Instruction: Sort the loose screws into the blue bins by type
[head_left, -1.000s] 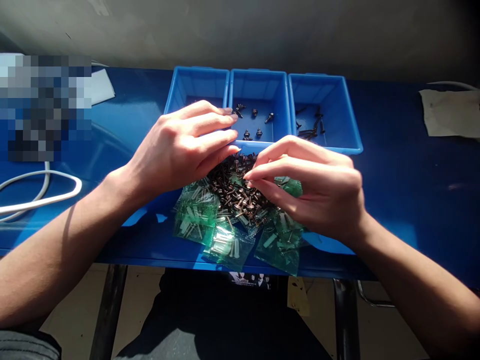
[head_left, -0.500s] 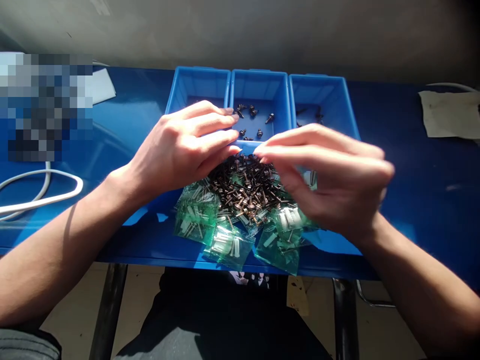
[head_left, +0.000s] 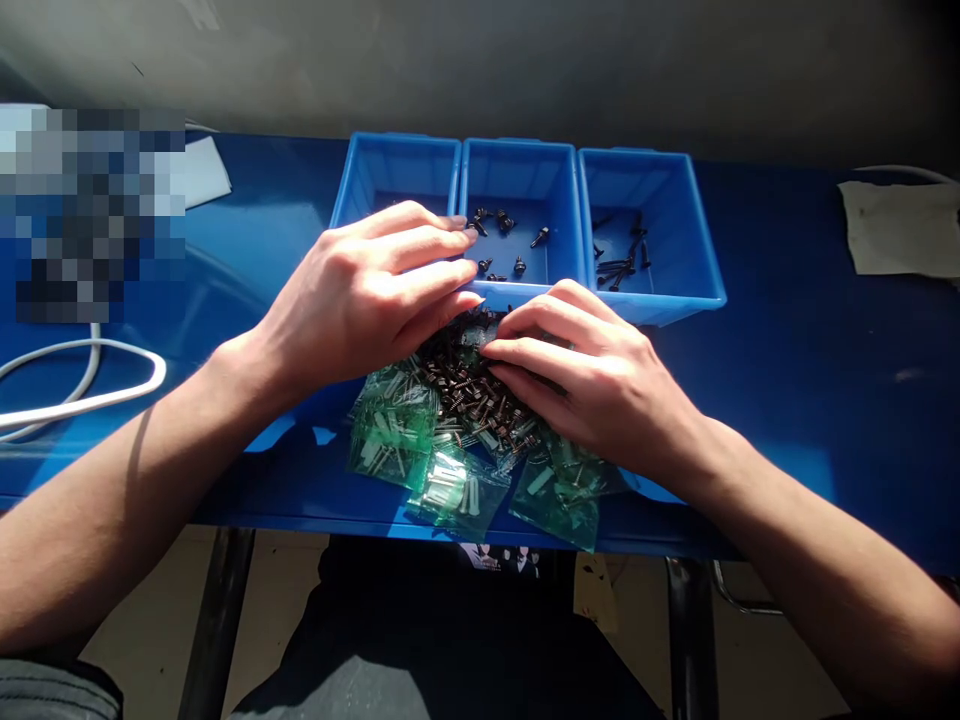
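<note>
My left hand (head_left: 382,285) lies with its fingers stretched over the front of the blue bins, its fingertips by the near left corner of the middle bin (head_left: 525,292). My right hand (head_left: 592,365) reaches into the pile of dark screws (head_left: 480,400) before the bins. Its thumb and fingertips are gathered at the pile; whatever is between them is too small to make out. Several short screws (head_left: 519,266) lie in the middle bin. Longer dark screws (head_left: 619,268) are in the right bin (head_left: 697,298). My left hand partly hides the left bin (head_left: 405,165).
Green plastic bags (head_left: 457,490) with white wall plugs and screws lie along the near side of the pile. A white cable (head_left: 142,385) loops on the blue table (head_left: 810,370) at left. Brownish paper (head_left: 896,230) lies far right. A grey wall (head_left: 525,70) stands behind.
My right hand has moved down and to the left, from the front edge of the bins into the screw pile, uncovering the right bin. My left hand has stayed in place.
</note>
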